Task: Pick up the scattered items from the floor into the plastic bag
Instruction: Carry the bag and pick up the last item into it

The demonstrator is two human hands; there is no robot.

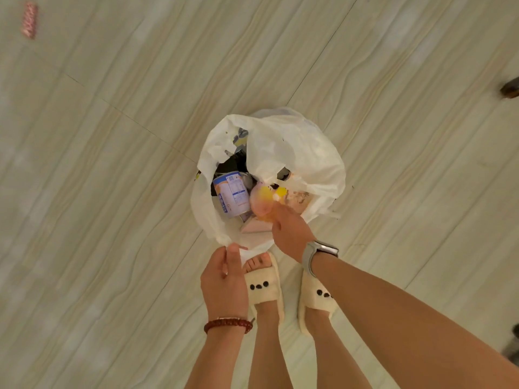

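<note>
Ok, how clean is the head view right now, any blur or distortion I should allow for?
Head view: warm, dim light, no hard glare. The right hand and the yellow-pink item it holds over the plastic bag are motion-smeared; the left hand pinching the rim is sharper. Wide-angle bending curves the floor lines, and the pink item far left is blurred.

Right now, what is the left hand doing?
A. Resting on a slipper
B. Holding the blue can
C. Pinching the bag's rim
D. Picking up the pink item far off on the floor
C: the left hand pinches the near rim of the bag, holding it open while the right hand reaches into it.
</note>
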